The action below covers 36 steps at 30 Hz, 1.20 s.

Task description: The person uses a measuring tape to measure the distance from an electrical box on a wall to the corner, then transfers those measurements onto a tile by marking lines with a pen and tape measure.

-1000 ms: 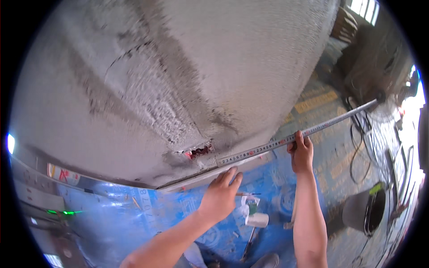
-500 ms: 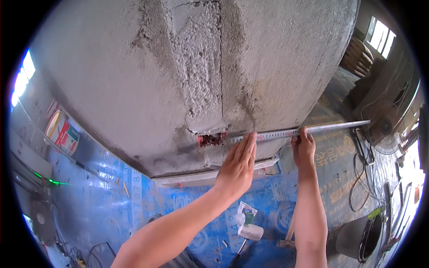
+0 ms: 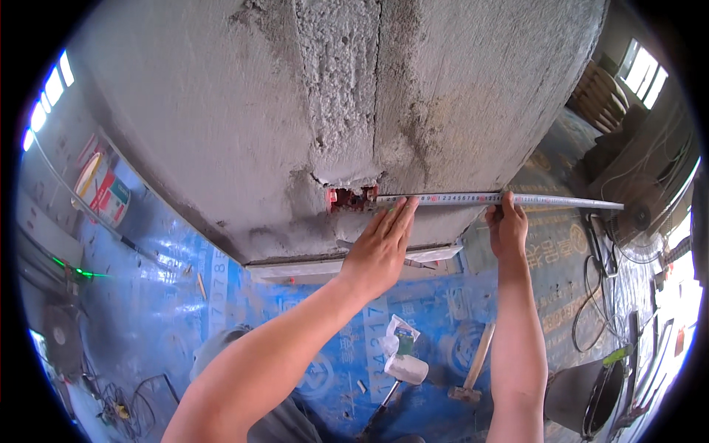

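Nearest the camera, on the blue floor sheet [image 3: 170,310] between the forearms, lie a white roll [image 3: 405,368], a torn white-and-green packet [image 3: 399,334] and a wooden-handled hammer [image 3: 473,369]. Above them the left hand [image 3: 380,247] lies open, fingers flat against the grey plastered wall [image 3: 221,133], pinning the near end of a metal ruler [image 3: 502,198] just beside a small red-lined hole [image 3: 351,198]. The right hand [image 3: 507,229] pinches the ruler further along, thumb and fingers closed on it (the far end juts free past the wall's corner). This looks like the measuring step; the next move likely calls for holding the ruler level. Far left stands a red, yellow and white sack [image 3: 103,188].
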Each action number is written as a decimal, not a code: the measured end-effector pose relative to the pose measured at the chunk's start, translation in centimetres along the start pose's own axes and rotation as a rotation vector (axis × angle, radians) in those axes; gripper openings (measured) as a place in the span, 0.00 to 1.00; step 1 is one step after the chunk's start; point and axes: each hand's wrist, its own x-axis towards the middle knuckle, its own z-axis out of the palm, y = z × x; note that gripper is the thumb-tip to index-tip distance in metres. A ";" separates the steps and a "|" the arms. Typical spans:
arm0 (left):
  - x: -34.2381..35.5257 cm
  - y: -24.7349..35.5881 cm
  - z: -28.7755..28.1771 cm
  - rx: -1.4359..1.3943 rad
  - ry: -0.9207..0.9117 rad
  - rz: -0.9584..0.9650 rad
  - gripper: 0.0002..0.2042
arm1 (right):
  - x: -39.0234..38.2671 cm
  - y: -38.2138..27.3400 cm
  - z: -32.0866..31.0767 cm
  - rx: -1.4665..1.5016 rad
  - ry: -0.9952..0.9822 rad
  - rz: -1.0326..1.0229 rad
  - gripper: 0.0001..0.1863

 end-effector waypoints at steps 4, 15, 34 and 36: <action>0.0 0.1 -0.1 -0.001 -0.017 -0.006 0.26 | 0.0 -0.1 0.1 0.016 0.007 0.022 0.11; 0.3 0.0 -0.2 -0.036 0.002 0.012 0.26 | -0.6 -0.7 0.2 -0.088 0.062 0.008 0.12; 1.1 0.7 -0.7 0.086 -0.257 -0.073 0.34 | 2.4 -1.4 -3.8 -0.026 0.086 0.120 0.14; 1.0 0.5 -0.7 0.101 -0.238 -0.061 0.33 | 2.7 -1.9 -3.4 -0.024 0.089 0.118 0.14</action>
